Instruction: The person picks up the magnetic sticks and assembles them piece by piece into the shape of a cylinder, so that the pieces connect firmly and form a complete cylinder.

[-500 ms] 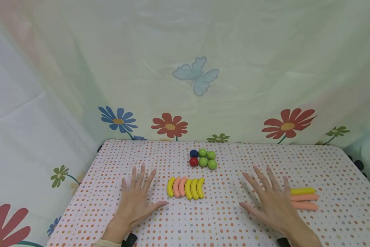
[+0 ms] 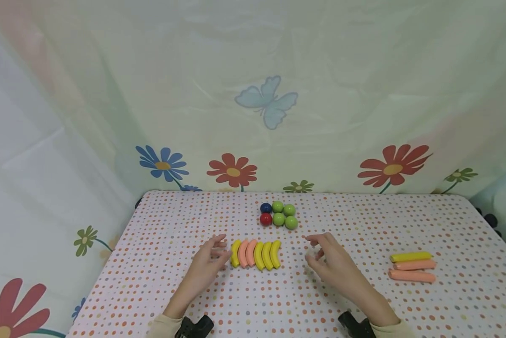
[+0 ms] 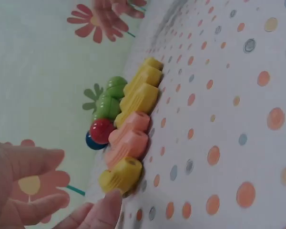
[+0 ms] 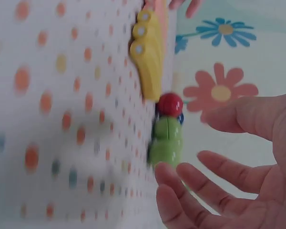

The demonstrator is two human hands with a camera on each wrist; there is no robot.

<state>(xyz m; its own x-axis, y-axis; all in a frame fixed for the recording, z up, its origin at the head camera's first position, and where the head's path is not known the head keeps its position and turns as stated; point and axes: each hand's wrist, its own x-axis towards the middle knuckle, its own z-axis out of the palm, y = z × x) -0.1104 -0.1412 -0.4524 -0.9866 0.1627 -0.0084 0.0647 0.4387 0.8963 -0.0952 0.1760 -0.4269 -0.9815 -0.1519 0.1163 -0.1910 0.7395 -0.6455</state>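
Note:
A short row of curved banana-shaped pieces lies on the table: several yellow ones [image 2: 266, 256] and two pink ones [image 2: 247, 253]. My left hand [image 2: 207, 263] hovers at the row's left end, fingers loosely bent. Its thumb tip is very near the leftmost yellow piece [image 3: 121, 175] in the left wrist view; whether they touch I cannot tell. To the right of the row, and apart from it, my right hand [image 2: 333, 264] holds nothing, its fingers relaxed and spaced from the thumb. Behind the row sit glossy balls: several green [image 2: 278, 218], one red [image 2: 265, 219], one dark blue [image 2: 265, 208].
On the right of the dotted table [image 2: 320, 310], a yellow stick-shaped piece [image 2: 410, 257] and two pink ones [image 2: 411, 275] lie side by side. A flower-printed curtain [image 2: 320, 117] hangs behind the table's far edge.
Both hands have moved inward toward the row from either side. Their fingers were spread wide and are now loosely bent. The right hand no longer overlaps the stick-shaped pieces.

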